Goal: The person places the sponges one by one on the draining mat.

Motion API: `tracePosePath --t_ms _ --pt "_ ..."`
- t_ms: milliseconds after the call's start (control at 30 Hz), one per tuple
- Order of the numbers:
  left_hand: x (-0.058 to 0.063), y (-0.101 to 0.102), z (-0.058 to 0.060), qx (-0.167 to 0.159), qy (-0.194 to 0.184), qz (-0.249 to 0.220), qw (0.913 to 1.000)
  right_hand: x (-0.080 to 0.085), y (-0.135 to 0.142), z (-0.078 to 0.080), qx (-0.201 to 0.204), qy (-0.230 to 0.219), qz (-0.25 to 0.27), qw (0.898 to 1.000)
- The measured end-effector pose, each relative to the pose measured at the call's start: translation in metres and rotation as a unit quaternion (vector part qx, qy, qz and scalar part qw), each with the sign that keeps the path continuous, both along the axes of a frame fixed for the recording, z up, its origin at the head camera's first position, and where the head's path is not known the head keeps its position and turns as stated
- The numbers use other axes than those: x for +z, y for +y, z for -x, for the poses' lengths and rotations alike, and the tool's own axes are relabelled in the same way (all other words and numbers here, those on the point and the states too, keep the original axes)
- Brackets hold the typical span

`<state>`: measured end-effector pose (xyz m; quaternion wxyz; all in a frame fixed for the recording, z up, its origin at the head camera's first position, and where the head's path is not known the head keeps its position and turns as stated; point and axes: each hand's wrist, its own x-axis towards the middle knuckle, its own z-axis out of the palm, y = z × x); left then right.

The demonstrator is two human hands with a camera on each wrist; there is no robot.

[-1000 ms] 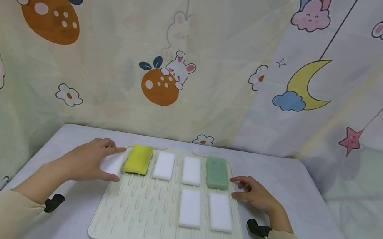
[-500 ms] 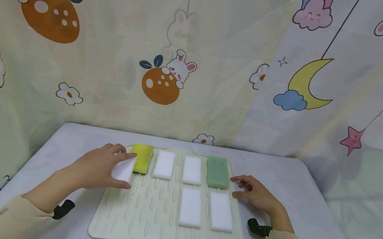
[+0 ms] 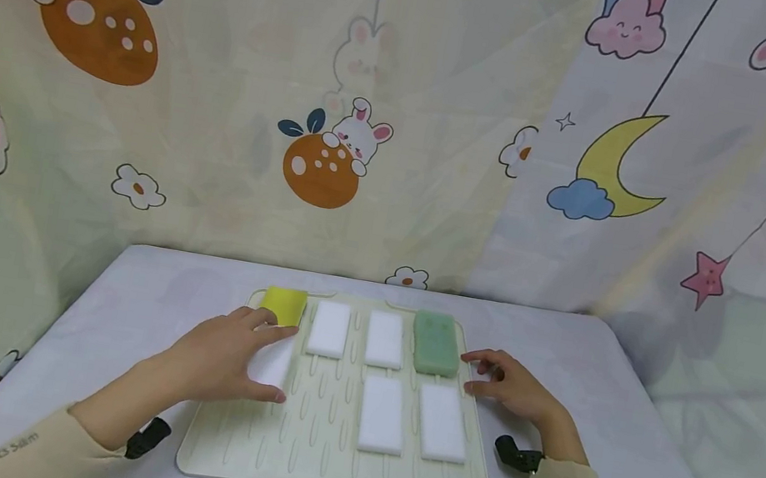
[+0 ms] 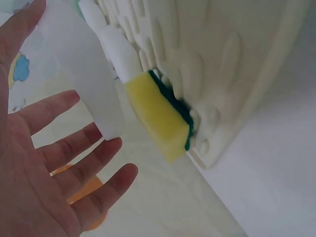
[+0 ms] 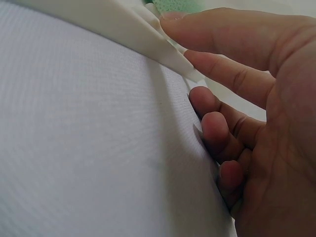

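My left hand [image 3: 219, 355] holds a white sponge [image 3: 273, 360] by its edges, between the thumb and the fingertips. The sponge is above the left part of a cream ribbed mat [image 3: 284, 464], just in front of a yellow sponge [image 3: 284, 304]. In the left wrist view, the yellow sponge [image 4: 158, 116] shows a dark green scouring side against the mat. My right hand [image 3: 517, 390] is at the mat's right edge, near a green sponge [image 3: 436, 344]. Seen from the right wrist, the thumb and forefinger [image 5: 227, 74] touch that edge, the other fingers loosely curled.
Two white sponges [image 3: 329, 330] lie in the mat's back row between the yellow and green ones. Another two white sponges [image 3: 382, 415] lie at the front right of the mat. A white cloth [image 3: 156, 277] covers the table, and a printed curtain [image 3: 220, 119] hangs behind.
My left hand has carried the white sponge from the mat's left edge rightward and toward me, to in front of the yellow sponge. The right hand stays in place.
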<state>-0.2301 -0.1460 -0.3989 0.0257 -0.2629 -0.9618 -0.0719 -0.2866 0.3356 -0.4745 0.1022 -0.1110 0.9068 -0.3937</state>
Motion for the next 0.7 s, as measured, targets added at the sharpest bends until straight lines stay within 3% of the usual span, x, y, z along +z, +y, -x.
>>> tracePosePath --t_ms 400,700 --pt "-0.014 0.032 -0.008 -0.029 -0.007 -0.002 0.9996 0.000 0.000 -0.002 -0.001 -0.002 0.001 1.000" --pt "-0.023 0.051 -0.014 -0.023 -0.017 0.009 0.9995 0.001 0.000 0.000 0.004 -0.003 0.005 1.000"
